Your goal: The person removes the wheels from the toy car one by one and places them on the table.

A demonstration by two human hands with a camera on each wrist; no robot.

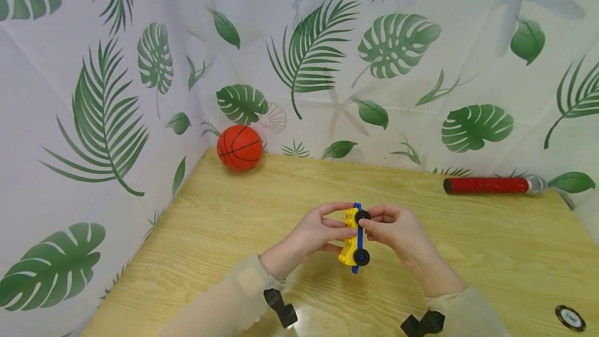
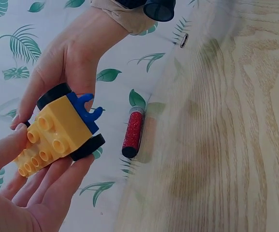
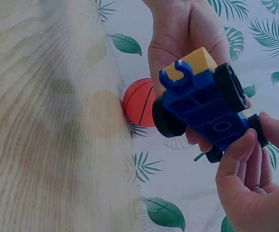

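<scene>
A toy car (image 1: 350, 238) of yellow studded blocks on a blue wheeled base (image 3: 207, 108) is held up above the table, turned on its side. My left hand (image 1: 323, 230) grips the yellow body, thumb on the studded face in the left wrist view. With thumb and fingers my right hand (image 1: 390, 228) pinches a black wheel (image 3: 258, 129) at the far end of the base. A blue hook (image 2: 88, 107) sticks out at the near end. The left palm is partly hidden behind the car in the right wrist view.
On the wooden table (image 1: 234, 212), a red basketball (image 1: 239, 148) sits at the back left corner. A red glittery microphone (image 1: 486, 185) lies along the back right edge. A black-and-white round chip (image 1: 570, 318) is at the front right. Leaf-print cloth (image 1: 187, 92) hangs behind and left.
</scene>
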